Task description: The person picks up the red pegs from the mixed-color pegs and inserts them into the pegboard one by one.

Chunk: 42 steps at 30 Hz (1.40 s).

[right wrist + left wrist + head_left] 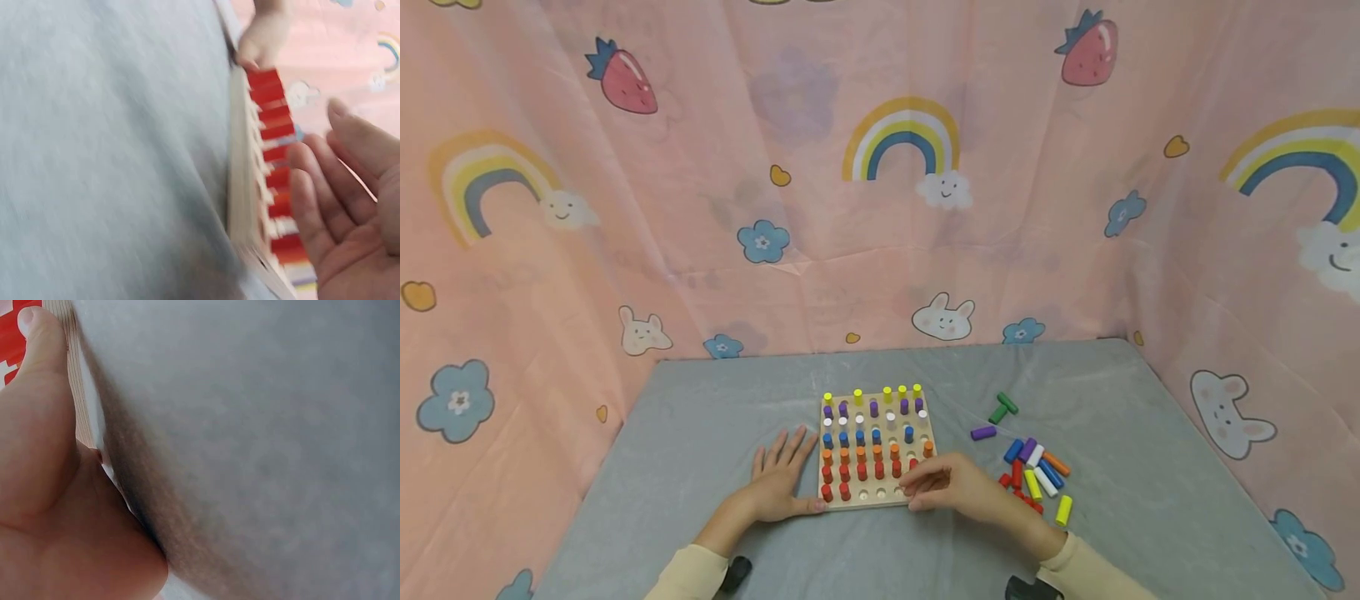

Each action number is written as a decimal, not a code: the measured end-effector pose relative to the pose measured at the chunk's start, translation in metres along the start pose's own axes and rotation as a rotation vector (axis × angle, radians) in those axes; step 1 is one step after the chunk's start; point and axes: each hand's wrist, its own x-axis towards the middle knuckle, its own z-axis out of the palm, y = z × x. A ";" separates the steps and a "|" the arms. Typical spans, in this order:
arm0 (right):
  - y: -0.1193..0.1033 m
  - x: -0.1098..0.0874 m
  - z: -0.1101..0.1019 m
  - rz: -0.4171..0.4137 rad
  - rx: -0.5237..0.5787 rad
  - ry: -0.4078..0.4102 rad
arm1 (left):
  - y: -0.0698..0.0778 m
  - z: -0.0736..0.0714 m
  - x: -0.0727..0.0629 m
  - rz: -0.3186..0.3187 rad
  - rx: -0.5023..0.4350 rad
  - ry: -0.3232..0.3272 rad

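Observation:
A wooden pegboard [872,505] stands on the grey cloth, bearing rows of yellow, purple, white, blue, orange and red pegs [879,471] with some bare holes between. My left hand [777,483] lies flat at its left side, fingers spread, thumb touching the front left corner. Over the front right corner hovers my right hand [951,485], fingers loosely bent. In the right wrist view, no peg shows between those fingers [337,187], and the board's edge [240,169] runs beside them. The right hand hides part of the red rows in the head view.
Right of the board lies a loose pile of pegs [1045,482] in several colours. Two green pegs [1007,403] and a purple peg [982,433] lie farther back. A pink patterned curtain [850,275] hangs behind the cloth-covered table [700,417].

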 end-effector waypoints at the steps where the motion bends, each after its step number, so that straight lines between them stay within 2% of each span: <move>1: 0.000 -0.002 -0.005 0.003 -0.017 -0.012 | 0.000 0.000 0.000 -0.001 -0.001 -0.001; 14: 0.006 -0.023 -0.067 0.110 -0.207 -0.047 | -0.003 0.002 0.002 0.002 0.008 0.002; 19: 0.012 -0.027 -0.083 0.165 -0.262 -0.073 | -0.003 0.002 0.002 -0.004 0.010 0.000; 30: 0.020 -0.033 -0.096 0.193 -0.325 -0.065 | -0.003 0.002 0.001 0.008 0.009 0.006; 42: 0.026 -0.036 -0.097 0.153 -0.395 -0.043 | -0.003 0.002 0.002 -0.005 0.008 -0.001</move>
